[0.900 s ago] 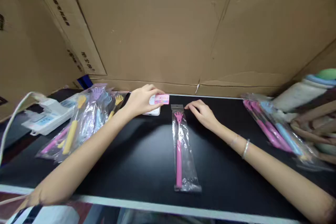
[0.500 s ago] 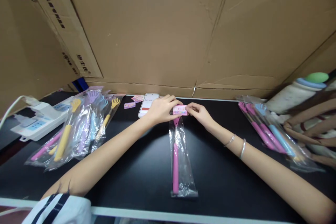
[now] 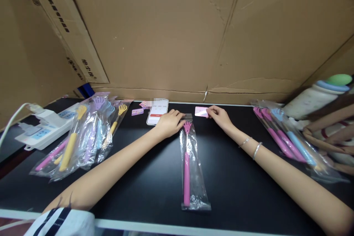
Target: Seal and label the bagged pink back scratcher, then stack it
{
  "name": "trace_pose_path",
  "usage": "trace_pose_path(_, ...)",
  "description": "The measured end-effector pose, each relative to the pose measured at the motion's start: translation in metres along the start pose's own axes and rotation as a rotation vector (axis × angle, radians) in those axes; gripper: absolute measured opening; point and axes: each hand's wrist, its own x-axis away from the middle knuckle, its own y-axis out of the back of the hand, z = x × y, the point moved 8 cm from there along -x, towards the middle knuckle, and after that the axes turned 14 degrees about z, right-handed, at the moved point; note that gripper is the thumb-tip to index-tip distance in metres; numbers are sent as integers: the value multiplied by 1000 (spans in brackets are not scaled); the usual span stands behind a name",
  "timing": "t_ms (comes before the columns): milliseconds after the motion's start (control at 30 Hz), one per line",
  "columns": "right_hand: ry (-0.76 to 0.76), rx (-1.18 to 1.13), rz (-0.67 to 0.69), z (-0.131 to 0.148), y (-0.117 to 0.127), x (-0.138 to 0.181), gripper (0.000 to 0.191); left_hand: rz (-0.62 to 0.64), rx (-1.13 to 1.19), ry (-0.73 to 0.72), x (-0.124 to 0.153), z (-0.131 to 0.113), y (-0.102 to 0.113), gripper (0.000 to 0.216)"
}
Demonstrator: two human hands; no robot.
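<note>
A pink back scratcher [image 3: 187, 177] lies lengthwise in front of me inside a clear plastic bag [image 3: 199, 188], its hand-shaped head pointing away from me. My left hand [image 3: 170, 122] is at the bag's far end, thumb and fingers closed on its top edge. Just right of that end, my right hand [image 3: 219, 116] pinches a small pink card [image 3: 201, 111] by its right side. The card is apart from the bag. More small printed cards [image 3: 137, 111] lie left of a phone [image 3: 157, 111] that shows a timer.
Bagged back scratchers [image 3: 69, 151] are piled at the left beside a white power strip [image 3: 49, 129]. Several more bagged scratchers [image 3: 293, 143] lie at the right, near a pale bottle [image 3: 315, 97]. A cardboard wall [image 3: 166, 37] closes off the table's back.
My right hand has carried the pink card rightward, away from my left hand and the bag's mouth. My left hand has let go of the card and moved slightly lower, onto the bag.
</note>
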Motion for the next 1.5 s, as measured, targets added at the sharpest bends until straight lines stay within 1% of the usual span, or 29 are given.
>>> trace_pose_path(67, 4, 2, 10, 1, -1, 2, 24, -24, -30, -6, 1, -6, -2, 38)
trace_pose_path(167, 4, 25, 11, 5, -2, 5, 24, -51, -49, -3, 3, -7, -3, 38)
trace_pose_path(367, 14, 94, -24, 15, -1, 11, 24, -122, -77, -37, 7, -12, -1, 34)
trace_pose_path(467, 33, 131, -13, 20, -3, 12, 25, -158, -45, -47, 9, -13, 0, 32)
trace_pose_path(600, 46, 197, -6, 23, -6, 12, 25, -165, 30, -5, 10, -6, 0, 29)
trace_pose_path(867, -123, 445, -9, 23, -8, 17, 18, -137, 35, -3, 8, -4, -4, 24)
trace_pose_path(1067, -156, 477, -10, 21, -7, 16, 14, -149, 47, -14, 10, -5, 0, 21)
trace_pose_path(1133, -125, 452, -6, 19, -6, 14, 15, -159, 48, -28, 10, -5, 1, 21)
trace_pose_path(1200, -44, 418, -1, 22, -7, 13, 15, -168, 44, -36, 10, -5, 2, 20)
trace_pose_path(1333, 177, 418, 28, 46, -17, 16, 14, -167, 34, -42, 8, -5, 0, 17)
trace_pose_path(1400, 272, 460, 94, 63, -30, 21, 15, -162, 29, -46, 8, -6, 0, 16)
trace_pose_path(1500, 394, 526, 230, 83, -53, 28, 20, -160, 20, -50, 8, -7, 2, 14)
